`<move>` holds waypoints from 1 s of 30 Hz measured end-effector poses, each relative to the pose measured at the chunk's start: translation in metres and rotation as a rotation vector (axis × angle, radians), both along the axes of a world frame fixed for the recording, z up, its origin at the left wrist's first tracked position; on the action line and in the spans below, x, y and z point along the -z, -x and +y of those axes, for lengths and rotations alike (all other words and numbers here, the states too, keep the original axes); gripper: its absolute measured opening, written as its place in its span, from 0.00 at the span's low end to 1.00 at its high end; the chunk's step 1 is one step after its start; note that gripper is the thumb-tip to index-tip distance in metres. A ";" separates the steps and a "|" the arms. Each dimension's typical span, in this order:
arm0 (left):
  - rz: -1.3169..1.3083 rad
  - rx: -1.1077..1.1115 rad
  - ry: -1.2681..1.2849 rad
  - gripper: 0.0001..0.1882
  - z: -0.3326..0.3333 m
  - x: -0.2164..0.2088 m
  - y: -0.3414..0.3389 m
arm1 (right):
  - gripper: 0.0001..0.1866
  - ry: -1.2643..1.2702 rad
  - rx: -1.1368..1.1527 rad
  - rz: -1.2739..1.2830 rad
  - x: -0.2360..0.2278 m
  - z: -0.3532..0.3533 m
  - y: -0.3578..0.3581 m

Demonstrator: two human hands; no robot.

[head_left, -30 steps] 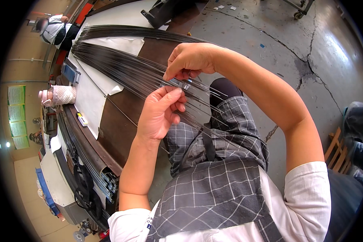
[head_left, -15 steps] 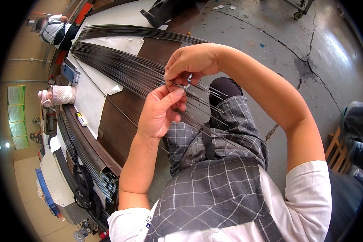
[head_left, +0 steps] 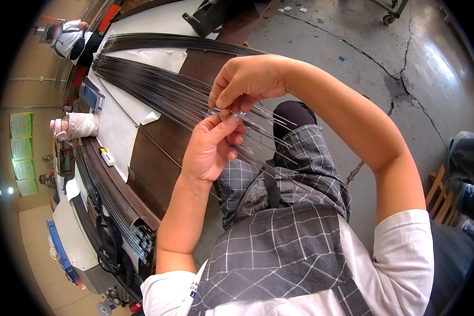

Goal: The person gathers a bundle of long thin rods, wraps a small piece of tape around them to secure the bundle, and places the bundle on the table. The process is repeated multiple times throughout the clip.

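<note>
A fanned bundle of long, thin dark metal wires (head_left: 158, 87) runs from the far left of the table to above my lap, where its loose ends spread apart. My left hand (head_left: 209, 150) is closed below the bundle, thumb and forefinger pinching a small shiny clear strip (head_left: 239, 112) against some wires. Just above it, my right hand (head_left: 247, 84) bends down from the right with its fingertips pinched together at the same spot. The fingertips nearly meet and hide part of the strip. A second wire bundle (head_left: 179, 41) lies farther back.
White sheets (head_left: 116, 131) cover part of the brown tabletop (head_left: 155, 150). A pink-lidded container (head_left: 81, 125) and a small yellow-and-white box (head_left: 106, 156) sit at the left. A black bracket-like object (head_left: 208, 18) stands at the back. Another person (head_left: 71, 42) is far left.
My right hand has shifted slightly left, its fingers drawn closer over the strip. The left hand stays nearly in place, its pinch kept.
</note>
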State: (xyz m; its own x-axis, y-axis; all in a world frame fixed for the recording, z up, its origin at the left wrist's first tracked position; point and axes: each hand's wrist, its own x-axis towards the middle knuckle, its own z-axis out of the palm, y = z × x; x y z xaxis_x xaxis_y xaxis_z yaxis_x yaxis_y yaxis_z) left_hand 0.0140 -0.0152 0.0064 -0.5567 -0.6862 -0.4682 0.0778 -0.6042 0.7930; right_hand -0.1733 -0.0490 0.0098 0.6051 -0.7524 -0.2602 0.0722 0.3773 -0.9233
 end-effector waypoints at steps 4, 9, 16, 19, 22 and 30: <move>0.048 -0.013 -0.044 0.07 0.001 -0.002 -0.001 | 0.07 0.046 0.023 0.035 0.002 -0.001 -0.001; 0.175 -0.025 -0.132 0.15 0.003 -0.004 0.000 | 0.07 0.096 0.065 0.111 0.003 -0.003 -0.005; 0.390 -0.072 -0.279 0.16 0.002 0.008 -0.001 | 0.09 -0.010 0.084 -0.029 0.009 -0.004 -0.005; 0.393 -0.092 -0.276 0.13 0.003 0.011 -0.001 | 0.09 -0.073 0.086 -0.079 0.005 -0.001 -0.004; 0.413 -0.128 -0.284 0.12 0.005 0.012 0.001 | 0.09 -0.062 0.101 -0.053 0.004 -0.001 -0.005; 0.346 -0.161 -0.266 0.11 0.008 0.008 0.007 | 0.09 0.048 0.165 0.068 0.009 -0.006 -0.009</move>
